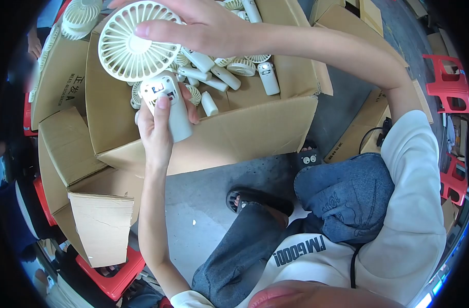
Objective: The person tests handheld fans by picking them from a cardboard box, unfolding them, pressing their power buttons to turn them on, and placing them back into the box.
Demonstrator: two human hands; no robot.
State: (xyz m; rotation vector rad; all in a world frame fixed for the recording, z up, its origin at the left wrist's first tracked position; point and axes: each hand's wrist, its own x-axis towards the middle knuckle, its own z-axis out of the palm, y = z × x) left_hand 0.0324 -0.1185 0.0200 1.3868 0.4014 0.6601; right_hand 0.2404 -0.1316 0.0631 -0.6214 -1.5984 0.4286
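A white hand-held fan (165,84) is held over the near left part of an open cardboard box (209,143). My left hand (160,118) is wrapped round its handle, with the thumb on the front near the small dark markings. Above it, my right hand (203,31) grips the round slotted head (121,46), its thumb lying across the front grille and the other fingers partly hidden behind. Inside the box lie several white fan handles (268,78) and round fan heads (241,66), loosely piled.
More round white grilles (81,15) stand at the upper left beside the box. An open carton (103,220) is below left, over a red stool (116,277). Red stools (449,84) stand at the right. Another person's hand (34,45) shows at the far left.
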